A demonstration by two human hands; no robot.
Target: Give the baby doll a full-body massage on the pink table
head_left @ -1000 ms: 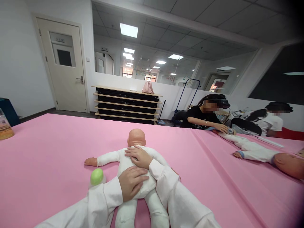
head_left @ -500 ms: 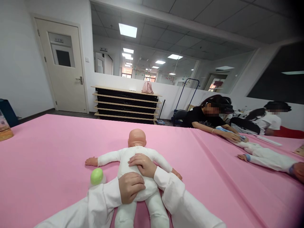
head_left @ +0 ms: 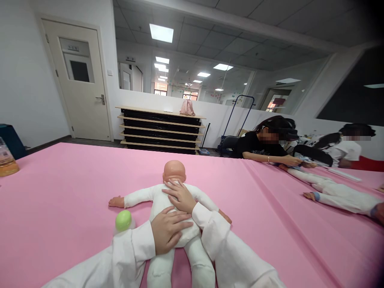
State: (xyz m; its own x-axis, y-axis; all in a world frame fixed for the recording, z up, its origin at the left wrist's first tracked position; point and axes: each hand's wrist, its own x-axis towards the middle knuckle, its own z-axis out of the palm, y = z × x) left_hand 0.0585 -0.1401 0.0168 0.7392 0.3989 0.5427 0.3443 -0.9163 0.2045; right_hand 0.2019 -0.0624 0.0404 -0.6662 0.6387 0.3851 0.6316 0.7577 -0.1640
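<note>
A baby doll (head_left: 159,196) with a white cloth body lies on the pink-covered table (head_left: 75,180), its bald head away from me and arms spread. The back of its head faces up, so it seems to lie face down. My left hand (head_left: 170,231) rests flat across its lower back, fingers spread. Higher up, near the neck, my right hand (head_left: 180,197) lies on the upper back with fingers apart. Neither hand grips anything. Beside my left sleeve stands a container with a light green rounded top (head_left: 123,220), its lower part partly hidden by the sleeve.
At the left edge stands a bottle of amber liquid (head_left: 7,162). On the right, a person in black (head_left: 258,148) handles something near a second doll (head_left: 339,194) in white clothes. Stacked boards (head_left: 160,128) and a blue trolley (head_left: 237,124) are behind the table.
My right hand has slid up toward the doll's neck, its fingers spreading. My left hand's fingers have straightened and spread. The person on the right has lifted their hands from the other doll's feet.
</note>
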